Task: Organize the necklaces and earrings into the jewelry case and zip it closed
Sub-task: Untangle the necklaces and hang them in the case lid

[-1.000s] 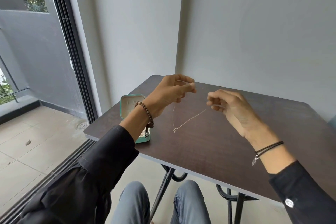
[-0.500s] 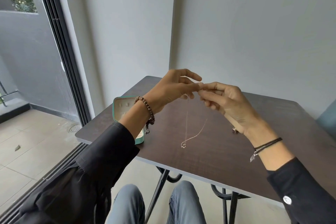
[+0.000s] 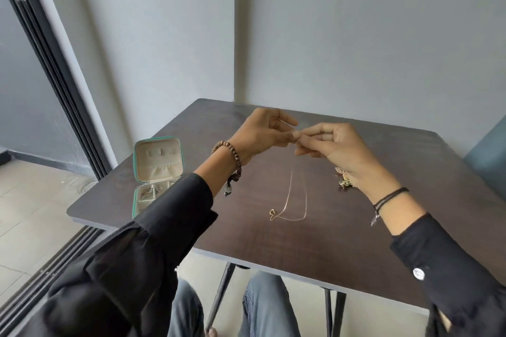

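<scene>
Left hand [image 3: 262,134] and right hand [image 3: 336,148] raised over the worktop [image 3: 356,241], fingertips touching, each pinching the top of the thin necklace [image 3: 286,198]. Hung just below that pinch as a narrow doubled loop, long axis near upright, bottom and small pendant resting on the wood, pendant toward the left. Open jewelry case [image 3: 158,161] well to the left. Earrings [image 3: 343,180] just beside the right wrist. A second ago: hands apart, chain slung slantwise between them
</scene>
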A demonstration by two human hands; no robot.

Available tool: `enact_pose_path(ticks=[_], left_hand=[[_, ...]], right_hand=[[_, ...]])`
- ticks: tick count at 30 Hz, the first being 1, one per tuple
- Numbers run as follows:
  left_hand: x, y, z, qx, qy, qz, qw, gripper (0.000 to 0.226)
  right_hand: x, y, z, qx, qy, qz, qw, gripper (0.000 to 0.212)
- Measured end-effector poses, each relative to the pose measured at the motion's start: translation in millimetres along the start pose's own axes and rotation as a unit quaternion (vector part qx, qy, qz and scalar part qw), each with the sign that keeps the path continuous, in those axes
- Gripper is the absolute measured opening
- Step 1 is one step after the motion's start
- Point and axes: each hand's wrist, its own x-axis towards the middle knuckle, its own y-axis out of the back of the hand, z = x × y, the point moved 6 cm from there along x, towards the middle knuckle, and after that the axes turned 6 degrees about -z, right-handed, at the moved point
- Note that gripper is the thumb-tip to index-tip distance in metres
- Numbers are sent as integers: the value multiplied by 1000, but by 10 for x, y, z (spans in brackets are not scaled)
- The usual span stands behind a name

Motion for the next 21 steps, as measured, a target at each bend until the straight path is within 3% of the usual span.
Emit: enact_pose_path(ticks=[10,15,21], left_hand=[[753,-180,-951,110,71,48,990,22],[851,-168,-1097,168,80,58,981,25],[773,-145,-1123,188,76,57,978,27]], right_hand=[[848,105,892,-164,-86,53,981,9],[1035,113,1080,-305,-81,52,948,2],[967,23,979,-348,-52,54,934,7]])
